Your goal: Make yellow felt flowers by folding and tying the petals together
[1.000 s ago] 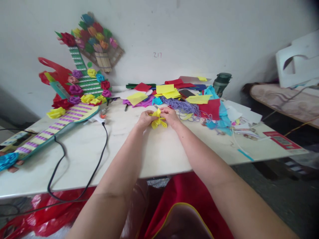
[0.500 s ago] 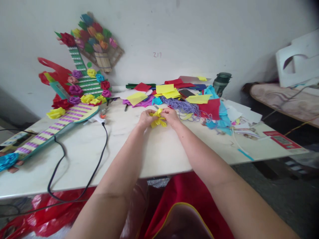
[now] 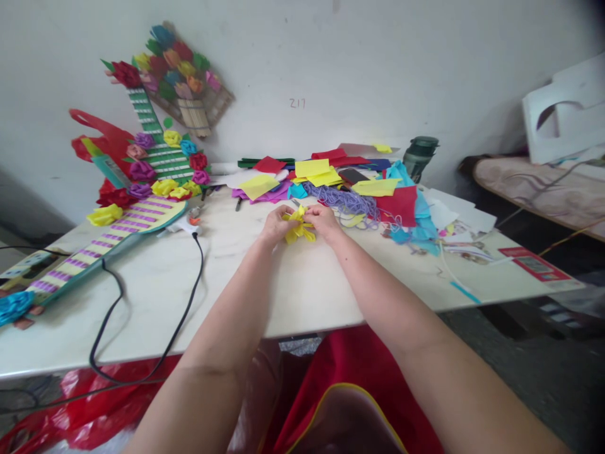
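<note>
Left hand (image 3: 278,224) and right hand (image 3: 322,221) close together, each in a pinching grip; bare forearms (image 3: 231,291) diverge behind it.

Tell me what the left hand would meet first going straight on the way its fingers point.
The yellow paper piece, which the left hand has at its fingertips. Just past it, the right hand seems next in line, though depth is unclear from this single view.

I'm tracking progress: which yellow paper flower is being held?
The yellow flower between both hands; the other yellow flowers are off to the left, untouched.
</note>
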`<state>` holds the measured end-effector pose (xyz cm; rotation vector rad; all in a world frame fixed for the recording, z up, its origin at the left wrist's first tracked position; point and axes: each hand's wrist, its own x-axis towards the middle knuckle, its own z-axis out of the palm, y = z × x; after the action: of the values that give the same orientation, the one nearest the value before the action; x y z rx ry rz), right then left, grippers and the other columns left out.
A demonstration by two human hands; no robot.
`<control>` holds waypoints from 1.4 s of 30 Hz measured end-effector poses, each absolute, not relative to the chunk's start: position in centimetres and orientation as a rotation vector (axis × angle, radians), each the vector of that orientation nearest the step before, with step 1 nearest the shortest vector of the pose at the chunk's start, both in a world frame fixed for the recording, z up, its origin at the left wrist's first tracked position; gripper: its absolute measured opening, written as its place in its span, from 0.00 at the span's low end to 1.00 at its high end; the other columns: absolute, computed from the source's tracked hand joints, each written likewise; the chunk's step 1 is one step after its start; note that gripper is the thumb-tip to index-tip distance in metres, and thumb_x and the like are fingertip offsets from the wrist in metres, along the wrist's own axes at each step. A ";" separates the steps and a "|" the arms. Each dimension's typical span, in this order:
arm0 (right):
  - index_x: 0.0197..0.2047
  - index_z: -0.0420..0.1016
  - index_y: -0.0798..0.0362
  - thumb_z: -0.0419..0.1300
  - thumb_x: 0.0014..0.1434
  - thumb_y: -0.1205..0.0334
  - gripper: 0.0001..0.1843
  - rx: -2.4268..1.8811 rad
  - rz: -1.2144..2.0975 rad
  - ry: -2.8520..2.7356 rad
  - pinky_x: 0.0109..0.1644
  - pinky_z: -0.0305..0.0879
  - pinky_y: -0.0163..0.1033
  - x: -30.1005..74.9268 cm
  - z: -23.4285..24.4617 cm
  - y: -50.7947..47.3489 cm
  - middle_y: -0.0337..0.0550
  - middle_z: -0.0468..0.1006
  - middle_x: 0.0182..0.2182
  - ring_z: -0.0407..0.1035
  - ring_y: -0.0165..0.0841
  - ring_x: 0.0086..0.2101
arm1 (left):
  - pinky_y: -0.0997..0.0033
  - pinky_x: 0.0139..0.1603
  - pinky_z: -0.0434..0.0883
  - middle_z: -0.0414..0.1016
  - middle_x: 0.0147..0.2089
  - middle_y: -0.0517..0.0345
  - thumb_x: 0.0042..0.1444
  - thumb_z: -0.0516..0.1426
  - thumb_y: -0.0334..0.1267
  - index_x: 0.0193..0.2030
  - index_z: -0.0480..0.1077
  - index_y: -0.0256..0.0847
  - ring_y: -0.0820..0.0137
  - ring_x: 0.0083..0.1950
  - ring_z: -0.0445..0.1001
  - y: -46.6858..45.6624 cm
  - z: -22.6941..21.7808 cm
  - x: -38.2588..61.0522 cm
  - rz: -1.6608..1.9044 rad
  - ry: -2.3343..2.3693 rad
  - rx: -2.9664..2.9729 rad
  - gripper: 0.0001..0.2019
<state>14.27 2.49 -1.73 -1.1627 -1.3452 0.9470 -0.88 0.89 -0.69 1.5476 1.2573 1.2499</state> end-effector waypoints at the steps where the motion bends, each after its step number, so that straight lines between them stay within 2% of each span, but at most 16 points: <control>1: 0.21 0.75 0.53 0.62 0.38 0.63 0.03 -1.160 0.942 -1.349 0.44 0.73 0.42 14.3 -1.7 2.5 0.40 0.77 0.36 0.72 0.34 0.38 | 0.75 0.28 0.65 0.67 0.22 0.66 0.34 0.64 0.38 0.31 0.68 0.41 0.73 0.25 0.67 0.9 -0.7 -0.9 1.244 1.254 1.535 0.14; 9: 0.20 0.74 0.53 0.62 0.39 0.67 0.01 -1.126 0.872 -1.410 0.51 0.70 0.43 14.3 -1.7 2.5 0.39 0.78 0.35 0.72 0.33 0.39 | 0.74 0.27 0.64 0.68 0.23 0.64 0.35 0.64 0.41 0.28 0.67 0.40 0.73 0.26 0.67 0.7 -0.6 -0.8 1.223 1.260 1.496 0.13; 15: 0.20 0.74 0.53 0.61 0.39 0.67 0.01 -1.102 0.883 -1.431 0.51 0.69 0.42 14.2 -1.4 2.2 0.40 0.78 0.35 0.71 0.32 0.38 | 0.75 0.26 0.61 0.66 0.22 0.65 0.36 0.61 0.36 0.24 0.66 0.39 0.74 0.25 0.65 0.7 -0.5 -0.6 1.249 1.344 1.547 0.08; 23: 0.18 0.71 0.53 0.60 0.38 0.64 0.03 -1.147 0.934 -1.374 0.43 0.71 0.40 14.2 -1.5 2.3 0.40 0.78 0.33 0.71 0.32 0.35 | 0.75 0.26 0.62 0.64 0.22 0.65 0.36 0.60 0.36 0.23 0.63 0.40 0.75 0.24 0.64 0.4 -0.3 -0.5 1.284 1.257 1.454 0.09; 27: 0.20 0.72 0.53 0.59 0.39 0.62 0.04 -1.192 0.977 -1.354 0.36 0.70 0.37 14.3 -1.5 2.2 0.37 0.75 0.26 0.69 0.30 0.30 | 0.75 0.26 0.63 0.65 0.22 0.66 0.36 0.60 0.37 0.25 0.63 0.40 0.74 0.25 0.65 0.2 -0.2 -0.5 1.279 1.218 1.413 0.09; 30: 0.22 0.72 0.53 0.58 0.39 0.62 0.05 -1.225 1.005 -1.351 0.35 0.69 0.36 14.3 -1.3 2.0 0.35 0.73 0.23 0.68 0.29 0.28 | 0.74 0.27 0.63 0.65 0.22 0.65 0.36 0.60 0.38 0.25 0.64 0.40 0.74 0.25 0.65 0.1 -0.1 -0.4 1.263 1.212 1.427 0.10; 33: 0.24 0.73 0.53 0.58 0.40 0.62 0.05 -1.244 1.022 -1.345 0.35 0.69 0.36 14.2 -1.2 1.8 0.35 0.73 0.23 0.68 0.30 0.29 | 0.74 0.27 0.63 0.65 0.23 0.65 0.36 0.61 0.38 0.25 0.64 0.40 0.74 0.25 0.65 0.0 -0.1 -0.4 1.254 1.209 1.457 0.10; 37: 0.21 0.71 0.52 0.57 0.40 0.62 0.04 -1.248 0.998 -1.398 0.35 0.68 0.36 14.2 -1.2 1.8 0.34 0.71 0.21 0.67 0.30 0.28 | 0.74 0.28 0.63 0.65 0.23 0.64 0.35 0.61 0.38 0.25 0.64 0.40 0.73 0.26 0.65 0.1 -0.1 -0.3 1.238 1.198 1.490 0.10; 42: 0.19 0.70 0.53 0.56 0.39 0.63 0.03 -1.209 1.037 -1.407 0.30 0.64 0.33 14.2 -1.1 1.7 0.33 0.67 0.18 0.64 0.28 0.25 | 0.73 0.28 0.63 0.66 0.23 0.64 0.36 0.61 0.38 0.25 0.65 0.40 0.73 0.25 0.65 0.1 0.0 -0.3 1.227 1.181 1.492 0.10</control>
<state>14.19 1.73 -1.12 -1.2088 -1.4069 1.0375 -0.30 0.06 -0.02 1.4917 1.1811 1.2268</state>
